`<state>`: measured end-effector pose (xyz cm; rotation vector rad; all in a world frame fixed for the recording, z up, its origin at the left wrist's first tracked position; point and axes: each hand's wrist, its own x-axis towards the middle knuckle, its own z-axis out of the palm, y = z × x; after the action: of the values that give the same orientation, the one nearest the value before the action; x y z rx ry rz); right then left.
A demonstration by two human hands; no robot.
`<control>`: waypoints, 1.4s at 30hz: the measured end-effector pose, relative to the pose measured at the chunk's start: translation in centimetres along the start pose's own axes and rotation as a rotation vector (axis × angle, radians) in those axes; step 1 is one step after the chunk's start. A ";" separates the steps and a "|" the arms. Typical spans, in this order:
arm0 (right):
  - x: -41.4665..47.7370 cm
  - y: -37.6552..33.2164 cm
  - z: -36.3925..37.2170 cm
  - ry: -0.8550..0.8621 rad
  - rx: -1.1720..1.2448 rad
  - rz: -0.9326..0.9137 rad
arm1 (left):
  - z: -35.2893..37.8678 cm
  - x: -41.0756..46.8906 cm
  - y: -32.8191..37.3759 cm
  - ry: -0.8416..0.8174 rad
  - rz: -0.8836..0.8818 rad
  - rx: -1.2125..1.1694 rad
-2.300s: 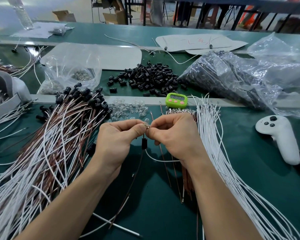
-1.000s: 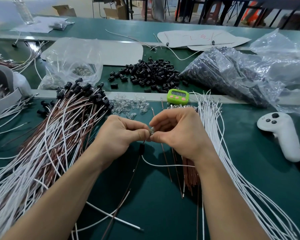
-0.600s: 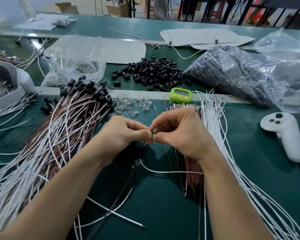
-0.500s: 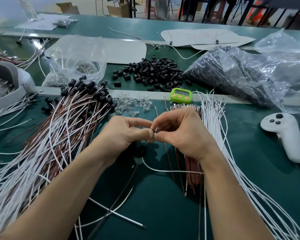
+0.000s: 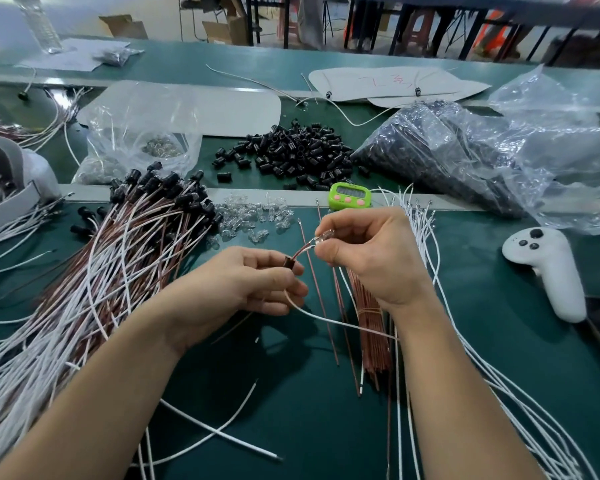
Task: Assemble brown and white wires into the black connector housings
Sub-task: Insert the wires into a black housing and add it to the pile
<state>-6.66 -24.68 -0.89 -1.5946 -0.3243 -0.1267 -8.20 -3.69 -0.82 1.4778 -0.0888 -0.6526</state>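
1. Head view looks down on a green table; both hands are held just above it, near each other but not touching.
2. On one side the left hand has its fingers curled; thumb and forefinger pinch a small black housing, the other fingers folded beneath.
3. Opposite, the right hand pinches the tips of a brown wire and a pale one beside it, both arcing up out of the housing; a small glassy bit shows at its fingertips, too tiny to tell what.
4. From under the left hand a white wire trails toward the right forearm.
5. Left of the hands lies a heap of wires tipped with black caps; beyond are a pile of loose housings and a green timer; a white controller lies to the right.
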 end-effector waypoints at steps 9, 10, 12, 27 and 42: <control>0.8 -2.0 0.1 -0.046 -0.056 0.037 | 0.4 0.2 0.1 0.068 0.158 -0.129; 0.8 -2.1 0.3 -0.053 -0.055 0.042 | 0.5 0.2 0.1 0.064 0.173 -0.136; 0.7 -2.2 0.6 -0.060 -0.040 0.049 | 0.6 0.1 0.1 0.035 0.182 -0.154; 1.2 -3.6 0.5 -0.192 -0.073 0.090 | 0.7 -0.1 0.5 -0.065 0.173 -0.273; 0.2 -2.1 -0.2 -0.157 -0.129 0.126 | 1.5 0.5 -0.1 0.087 0.083 -0.131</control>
<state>-7.02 -24.76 1.23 -1.7524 -0.3411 0.0765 -8.51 -5.20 -0.93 1.3669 -0.0395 -0.5169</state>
